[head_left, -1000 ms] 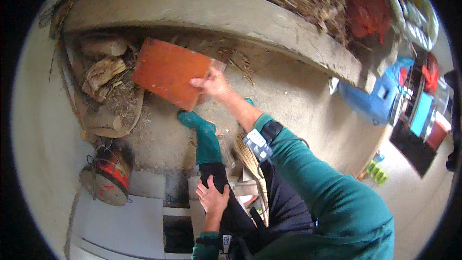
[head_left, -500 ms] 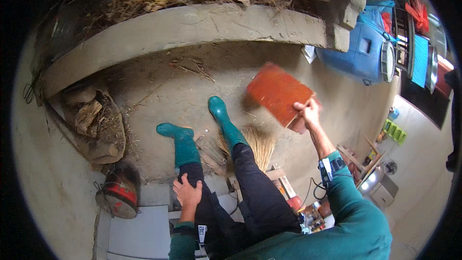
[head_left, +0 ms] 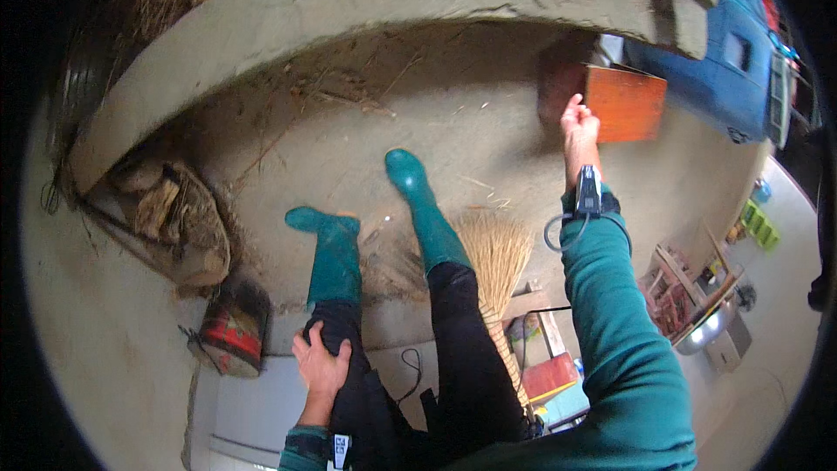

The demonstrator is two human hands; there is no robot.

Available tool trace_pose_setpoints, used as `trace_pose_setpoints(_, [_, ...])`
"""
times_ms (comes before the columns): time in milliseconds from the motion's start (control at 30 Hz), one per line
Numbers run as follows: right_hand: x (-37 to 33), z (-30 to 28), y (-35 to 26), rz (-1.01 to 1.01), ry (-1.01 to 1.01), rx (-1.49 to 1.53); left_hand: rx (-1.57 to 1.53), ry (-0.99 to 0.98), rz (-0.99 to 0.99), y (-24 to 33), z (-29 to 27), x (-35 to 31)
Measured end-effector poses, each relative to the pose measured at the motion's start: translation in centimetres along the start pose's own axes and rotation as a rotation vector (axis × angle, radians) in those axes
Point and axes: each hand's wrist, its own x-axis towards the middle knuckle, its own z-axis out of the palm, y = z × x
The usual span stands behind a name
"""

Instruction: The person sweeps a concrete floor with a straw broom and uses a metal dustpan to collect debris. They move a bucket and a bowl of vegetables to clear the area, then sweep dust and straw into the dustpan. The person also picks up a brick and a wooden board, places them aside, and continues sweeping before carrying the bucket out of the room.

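Observation:
A reddish-brown wooden box-shaped piece (head_left: 629, 105) stands at the far right, beside the blue barrel. My right arm reaches far out to it, and my right hand (head_left: 581, 129) is at its left edge with the fingers loosely stretched and apart. Whether the fingertips still touch the wood cannot be made out. Near the lower left, my left hand (head_left: 323, 366) rests open on my left leg, just above the green rubber boot (head_left: 334, 253). Its fingers are spread over the dark trousers.
A straw broom (head_left: 497, 253) leans beside my right leg. A curved concrete ledge (head_left: 375, 0) bounds the far side, with dry straw above it. The blue barrel (head_left: 728, 57) is at the far right. Firewood in a sack (head_left: 179, 218) and a sooty red-banded can (head_left: 235, 331) lie left.
My right arm has stretched away to the far right, and the wooden box has moved from mid-air to beside the barrel. My right fingers have loosened. The left hand stays on my leg.

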Motion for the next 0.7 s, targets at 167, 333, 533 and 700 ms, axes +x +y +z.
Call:
trace_pose_setpoints(167, [-2.8,0.7,-1.3,0.057,0.076,-0.407,-0.021,0.003,-0.060,-0.3,0.7,-0.4])
trace_pose_setpoints(333, [-7.1,1.3,-2.7,-0.021,0.090,-1.010,-0.153,0.026,-0.058,-1.2,1.4,-0.8])
trace_pose_setpoints(533, [-8.3,-0.8,-3.8,-0.250,0.219,-1.058,-0.166,0.071,-0.024,-2.1,2.8,-0.7])
trace_pose_setpoints(700, [-6.0,-2.5,-5.6,0.013,0.061,-0.811,-0.097,0.082,0.016,-1.7,2.7,-0.1])
